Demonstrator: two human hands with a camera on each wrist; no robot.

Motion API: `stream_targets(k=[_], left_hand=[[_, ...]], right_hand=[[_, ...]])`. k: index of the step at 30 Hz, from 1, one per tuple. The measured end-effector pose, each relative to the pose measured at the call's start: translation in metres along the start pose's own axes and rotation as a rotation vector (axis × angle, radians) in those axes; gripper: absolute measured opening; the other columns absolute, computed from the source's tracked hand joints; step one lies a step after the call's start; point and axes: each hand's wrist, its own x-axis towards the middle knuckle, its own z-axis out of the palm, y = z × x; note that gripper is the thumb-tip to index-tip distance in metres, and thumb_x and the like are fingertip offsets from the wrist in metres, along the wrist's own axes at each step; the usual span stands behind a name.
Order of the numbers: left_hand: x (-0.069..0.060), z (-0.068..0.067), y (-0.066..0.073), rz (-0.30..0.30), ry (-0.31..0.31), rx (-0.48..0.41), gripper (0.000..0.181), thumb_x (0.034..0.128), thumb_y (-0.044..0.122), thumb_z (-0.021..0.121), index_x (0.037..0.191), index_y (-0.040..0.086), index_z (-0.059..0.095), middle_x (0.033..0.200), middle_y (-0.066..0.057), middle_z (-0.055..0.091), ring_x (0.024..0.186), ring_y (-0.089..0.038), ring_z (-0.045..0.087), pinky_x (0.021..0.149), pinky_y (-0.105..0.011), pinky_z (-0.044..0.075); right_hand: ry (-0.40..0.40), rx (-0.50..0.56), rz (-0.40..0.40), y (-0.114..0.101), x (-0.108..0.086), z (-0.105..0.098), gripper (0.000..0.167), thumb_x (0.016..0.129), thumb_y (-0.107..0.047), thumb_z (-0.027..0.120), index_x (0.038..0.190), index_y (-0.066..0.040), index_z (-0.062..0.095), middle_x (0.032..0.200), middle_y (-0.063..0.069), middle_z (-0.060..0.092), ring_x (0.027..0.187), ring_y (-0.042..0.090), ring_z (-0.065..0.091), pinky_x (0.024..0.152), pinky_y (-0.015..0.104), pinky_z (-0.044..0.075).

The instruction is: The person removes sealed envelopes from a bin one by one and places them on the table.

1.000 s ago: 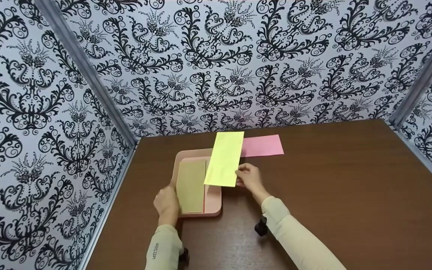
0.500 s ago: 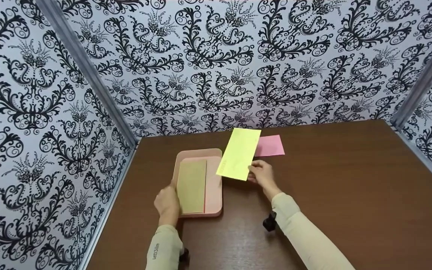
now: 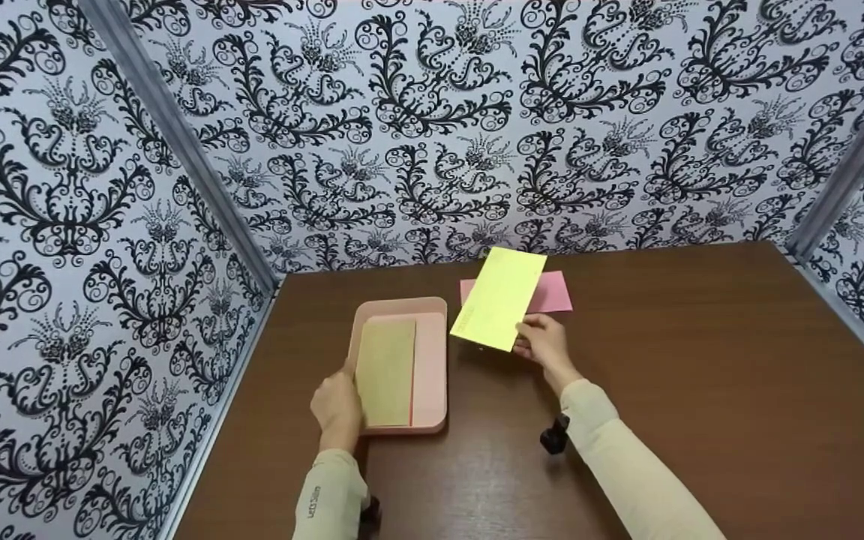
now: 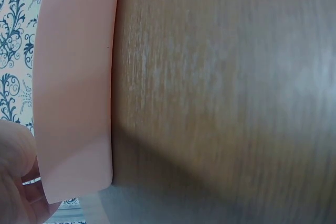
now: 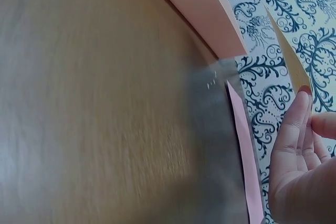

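Note:
A yellow envelope (image 3: 499, 298) is pinched at its lower right edge by my right hand (image 3: 544, 345), held tilted above the table and partly over a pink envelope (image 3: 554, 292). In the right wrist view the thumb and fingers of the right hand (image 5: 299, 166) pinch the yellow envelope (image 5: 290, 59), seen nearly edge-on. My left hand (image 3: 337, 405) grips the left side of a pink tray (image 3: 432, 375), in which a tan envelope (image 3: 387, 371) lies with a thin red edge along its right. The left wrist view shows the tray's outer wall (image 4: 76, 87) beside the left hand (image 4: 16, 177).
The brown table (image 3: 664, 360) extends to both sides, with patterned wall panels (image 3: 432, 135) behind it and at the sides. The pink envelope lies near the table's back edge, right of the tray.
My right hand has moved to the right and slightly back with the yellow envelope, away from above the tray. More of the pink envelope's left end shows. The left hand stays on the tray.

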Motion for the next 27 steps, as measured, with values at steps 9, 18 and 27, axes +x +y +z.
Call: stream_targets(k=[9,18,27], left_hand=[[0.000,-0.002,-0.001,-0.001,-0.024,-0.012,0.028,0.0939,-0.002,0.051,0.103,0.009,0.075,0.091,-0.023,0.075,0.079,-0.041,0.072,0.062,-0.053,0.055],[0.000,-0.002,-0.001,0.000,-0.026,-0.022,0.030,0.0975,0.002,0.050,0.110,0.012,0.075,0.092,-0.022,0.075,0.078,-0.041,0.072,0.062,-0.053,0.055],[0.000,-0.002,-0.001,0.017,-0.030,-0.020,0.032,0.0958,-0.001,0.051,0.113,0.012,0.074,0.091,-0.020,0.075,0.078,-0.039,0.072,0.061,-0.052,0.055]], right_hand=[[0.032,0.028,0.004,-0.007,0.007,-0.019,0.028,0.097,-0.006,0.058,0.122,0.006,0.052,0.078,-0.001,0.057,0.061,0.007,0.061,0.060,0.019,0.055],[0.065,0.047,0.017,-0.013,0.012,-0.045,0.029,0.099,-0.009,0.057,0.125,0.003,0.051,0.086,-0.002,0.057,0.066,0.008,0.063,0.066,0.021,0.057],[0.079,0.071,0.036,-0.018,0.011,-0.071,0.032,0.100,-0.011,0.056,0.129,-0.001,0.049,0.087,0.000,0.059,0.070,0.007,0.065,0.071,0.021,0.057]])
